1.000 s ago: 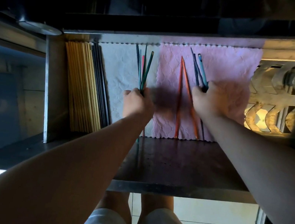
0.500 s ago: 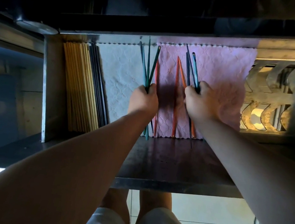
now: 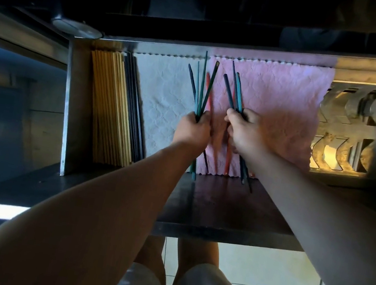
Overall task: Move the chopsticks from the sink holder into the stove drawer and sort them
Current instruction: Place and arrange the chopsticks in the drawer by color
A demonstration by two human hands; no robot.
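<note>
The stove drawer (image 3: 66, 107) stands pulled out in front of me. My left hand (image 3: 193, 129) is shut on a fan of several green, teal and dark chopsticks (image 3: 202, 87) with one red one among them. Close beside it, my right hand (image 3: 243, 131) grips a smaller bunch of dark blue and teal chopsticks (image 3: 236, 92). Both bunches stand over the seam between a white cloth (image 3: 162, 98) and a pink cloth (image 3: 283, 101) lining the drawer. An orange-red chopstick (image 3: 228, 160) lies on the pink cloth under my right hand.
Several yellow chopsticks (image 3: 110, 109) and black chopsticks (image 3: 132, 110) lie sorted along the drawer's left wall. A metal rack (image 3: 342, 133) with curved slots fills the right end. The dark drawer front (image 3: 221, 205) is near me; my legs and floor tiles show below.
Both hands have drawn together toward the cloths' seam, carrying their bunches. My right hand moved left and now covers the orange-red chopsticks that lay in the open on the pink cloth.
</note>
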